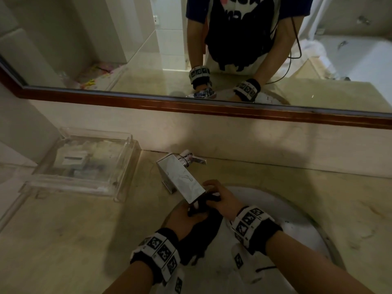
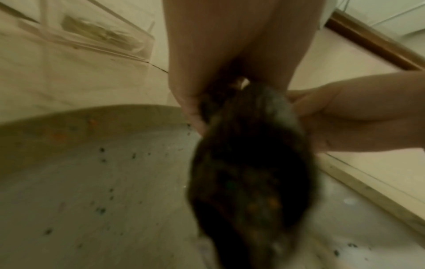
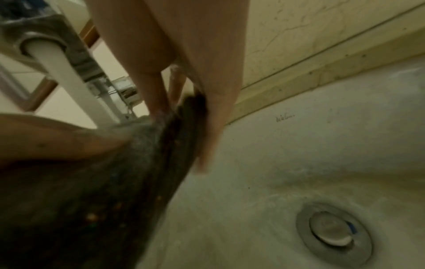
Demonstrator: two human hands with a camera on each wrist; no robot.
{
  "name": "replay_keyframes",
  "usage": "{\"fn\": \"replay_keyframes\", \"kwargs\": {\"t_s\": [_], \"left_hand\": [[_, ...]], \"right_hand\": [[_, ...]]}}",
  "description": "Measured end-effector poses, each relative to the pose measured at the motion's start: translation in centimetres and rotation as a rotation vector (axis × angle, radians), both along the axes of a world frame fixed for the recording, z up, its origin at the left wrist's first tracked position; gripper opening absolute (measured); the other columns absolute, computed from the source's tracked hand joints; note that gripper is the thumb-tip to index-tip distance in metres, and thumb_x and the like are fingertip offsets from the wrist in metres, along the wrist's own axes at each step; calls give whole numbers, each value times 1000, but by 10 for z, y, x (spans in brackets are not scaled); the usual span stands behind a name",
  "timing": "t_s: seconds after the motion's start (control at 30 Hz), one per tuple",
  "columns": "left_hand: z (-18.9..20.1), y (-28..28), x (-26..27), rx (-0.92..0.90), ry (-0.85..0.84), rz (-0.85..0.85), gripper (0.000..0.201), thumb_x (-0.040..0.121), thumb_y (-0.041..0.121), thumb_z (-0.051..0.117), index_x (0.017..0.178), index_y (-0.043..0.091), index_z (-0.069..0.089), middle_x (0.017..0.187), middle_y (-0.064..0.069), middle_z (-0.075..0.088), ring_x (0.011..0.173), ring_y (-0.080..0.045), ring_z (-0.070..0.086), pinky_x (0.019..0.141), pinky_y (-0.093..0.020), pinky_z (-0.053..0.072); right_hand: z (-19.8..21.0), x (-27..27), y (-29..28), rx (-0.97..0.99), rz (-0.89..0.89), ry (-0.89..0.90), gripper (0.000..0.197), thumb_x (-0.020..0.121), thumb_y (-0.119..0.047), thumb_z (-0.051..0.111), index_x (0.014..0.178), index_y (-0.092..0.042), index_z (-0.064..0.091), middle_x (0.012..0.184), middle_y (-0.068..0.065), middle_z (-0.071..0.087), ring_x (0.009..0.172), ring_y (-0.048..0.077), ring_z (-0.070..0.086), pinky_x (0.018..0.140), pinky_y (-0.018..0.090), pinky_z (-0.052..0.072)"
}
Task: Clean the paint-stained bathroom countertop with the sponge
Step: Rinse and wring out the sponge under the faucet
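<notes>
A dark, paint-flecked sponge (image 1: 199,211) hangs limp over the white sink basin (image 1: 282,211), just under the chrome faucet spout (image 1: 182,179). My left hand (image 1: 187,216) grips it from the left and my right hand (image 1: 212,195) pinches its upper edge from the right. In the left wrist view the sponge (image 2: 250,172) dangles between the fingers (image 2: 190,102) of my left hand, with small orange specks on it. The right wrist view shows water (image 3: 69,78) running from the spout onto the sponge (image 3: 103,182). The beige countertop (image 1: 70,234) lies to the left.
A clear plastic tray (image 1: 84,162) holding small toiletries sits on the counter at the left. A wood-framed mirror (image 1: 212,107) runs along the back wall. The faucet handle (image 1: 196,159) is behind the spout. The basin (image 2: 92,200) carries dark specks, and its drain plug (image 3: 333,233) is shut.
</notes>
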State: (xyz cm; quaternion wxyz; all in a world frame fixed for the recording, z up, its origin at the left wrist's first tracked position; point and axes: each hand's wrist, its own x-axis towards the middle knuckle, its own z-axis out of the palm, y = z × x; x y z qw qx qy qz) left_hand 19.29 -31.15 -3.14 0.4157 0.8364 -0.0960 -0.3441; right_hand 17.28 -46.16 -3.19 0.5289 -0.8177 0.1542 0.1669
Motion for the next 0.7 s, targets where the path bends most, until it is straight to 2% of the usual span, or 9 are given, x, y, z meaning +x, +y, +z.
{"fn": "replay_keyframes", "kwargs": {"t_s": [0.07,0.13,0.2,0.3,0.33,0.4,0.5,0.6,0.7], "left_hand": [[1,-3,0,14,-10,9,28,95,20,50,121,11,54,115,0,61,88,-9,56,71,-3,44],[2,-5,1,79,-39,-37,30,99,20,40,124,8,52,127,-5,56,109,-19,56,86,-5,34],[2,-5,0,83,-58,2,35,100,17,38,129,2,47,133,-10,52,123,-23,50,98,-9,29],[5,-8,-2,54,-19,-4,36,100,13,35,133,1,42,139,-14,47,122,-21,48,91,-17,34],[5,-10,-2,46,-20,14,35,99,16,41,130,3,46,135,-14,51,116,-19,51,87,-18,36],[4,-13,-3,64,-10,-14,38,95,21,51,130,7,48,134,-12,53,117,-19,53,92,-20,39],[3,-14,-8,96,-33,-64,43,88,17,61,128,5,51,130,-14,56,122,-26,54,100,-28,41],[7,-11,-13,81,-4,-111,25,86,14,63,111,10,61,111,-12,63,106,-23,60,96,-32,47],[10,-4,-16,-38,114,-59,20,86,8,61,104,15,65,102,-1,65,99,-20,63,88,-32,53]], "right_hand": [[1,0,-2,1,40,21,65,88,-14,61,144,-25,28,141,12,41,131,30,40,109,42,37],[3,-1,-4,-7,69,45,76,88,-23,62,148,-27,15,151,10,29,139,28,29,114,41,30],[2,-4,-5,-63,93,81,77,89,-28,61,149,-23,13,151,12,29,139,27,29,114,37,30],[-4,-7,-2,-225,-42,144,57,92,-37,53,141,-11,37,134,17,49,118,28,52,98,35,44],[-4,-7,0,-217,-112,151,49,94,-39,49,131,-6,48,125,20,56,108,30,58,93,38,49],[0,-7,4,-102,-169,180,52,97,-43,37,114,1,59,113,24,64,101,36,63,89,48,52],[8,-4,12,1,-94,259,60,97,-49,31,113,2,59,116,26,62,108,39,59,97,48,47],[7,-2,17,-13,-79,298,41,93,-42,48,108,-5,57,109,16,62,111,35,59,98,47,48],[-3,-3,17,-134,-125,247,26,94,-24,47,112,-6,48,125,18,56,116,33,55,102,41,44]]}}
